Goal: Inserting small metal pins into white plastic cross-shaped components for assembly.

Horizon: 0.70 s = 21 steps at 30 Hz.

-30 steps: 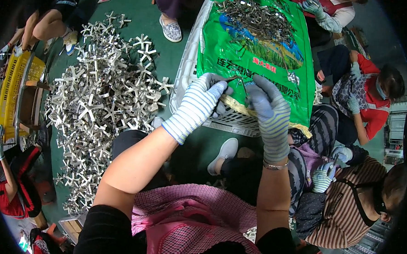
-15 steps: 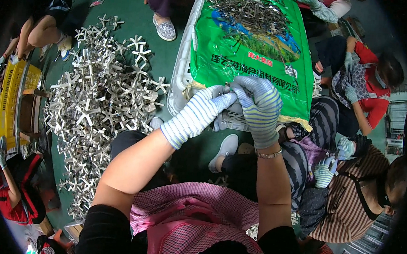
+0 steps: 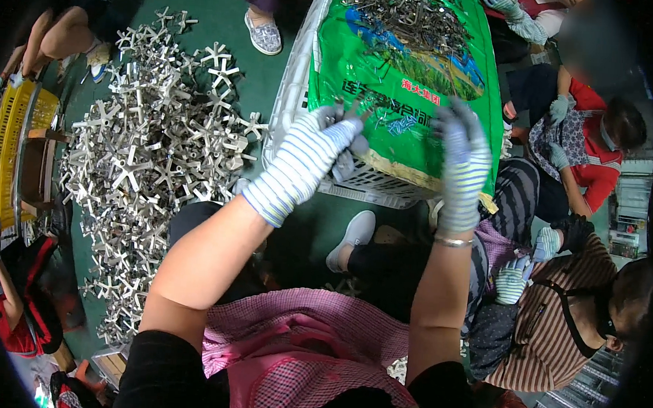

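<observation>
My left hand [image 3: 299, 158], in a striped glove, is closed around a grey metal part [image 3: 356, 111] whose prongs stick out past the fingers. The glove covers most of it, so I cannot make out its full shape. To the right, my right hand [image 3: 463, 163], gloved the same way, hangs apart from it over the near right side of a green printed sack [image 3: 333, 56]. Its fingertips are smeared by motion. On the sack's far part lies a heap of thin dark metal pieces [image 3: 410, 20], with a few small shiny bits [image 3: 400, 125] nearer me.
The sack covers a white plastic crate [image 3: 375, 195]. At left on the green floor spreads a big pile of star-shaped metal parts [image 3: 129, 171]. A yellow basket [image 3: 5, 165] stands farther left. Several people sit close by, including one in a striped top [image 3: 564, 312] at right.
My hands have drawn apart: the right has swung right, away from the left. The left has shifted slightly left, still holding the metal part. The small shiny bits appear farther left in view.
</observation>
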### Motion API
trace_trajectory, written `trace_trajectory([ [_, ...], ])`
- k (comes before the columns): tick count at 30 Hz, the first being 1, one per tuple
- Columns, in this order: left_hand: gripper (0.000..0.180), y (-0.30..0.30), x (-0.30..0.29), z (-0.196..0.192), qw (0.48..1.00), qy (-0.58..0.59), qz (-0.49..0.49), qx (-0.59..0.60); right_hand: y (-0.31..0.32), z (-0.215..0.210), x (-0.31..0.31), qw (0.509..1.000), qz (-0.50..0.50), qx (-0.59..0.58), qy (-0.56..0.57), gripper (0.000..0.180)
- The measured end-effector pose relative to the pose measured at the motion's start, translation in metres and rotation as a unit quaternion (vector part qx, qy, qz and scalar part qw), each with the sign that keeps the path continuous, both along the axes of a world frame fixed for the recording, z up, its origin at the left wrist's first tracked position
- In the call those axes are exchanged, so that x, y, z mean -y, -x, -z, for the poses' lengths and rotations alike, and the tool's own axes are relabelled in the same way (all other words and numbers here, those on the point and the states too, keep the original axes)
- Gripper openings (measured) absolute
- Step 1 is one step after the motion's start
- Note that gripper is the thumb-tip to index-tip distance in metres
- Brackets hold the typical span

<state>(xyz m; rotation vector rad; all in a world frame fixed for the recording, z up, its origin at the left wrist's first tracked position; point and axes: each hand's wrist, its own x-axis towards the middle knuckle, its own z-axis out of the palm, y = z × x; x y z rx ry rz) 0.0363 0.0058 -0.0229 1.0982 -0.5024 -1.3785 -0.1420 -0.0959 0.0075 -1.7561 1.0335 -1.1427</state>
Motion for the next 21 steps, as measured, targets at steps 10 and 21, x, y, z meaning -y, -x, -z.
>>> trace_trajectory([
  [10, 0.022, 0.003, 0.005, 0.003, 0.999, 0.02, -0.011, -0.037, 0.034, 0.061, 0.06, 0.97, 0.034, -0.241, -0.004, 0.027],
  [21, 0.025, 0.007, 0.008, -0.007, 0.999, -0.001, 0.011, 0.035, -0.008, 0.055, 0.083, 0.872, 0.094, -0.479, 0.049, 0.035],
])
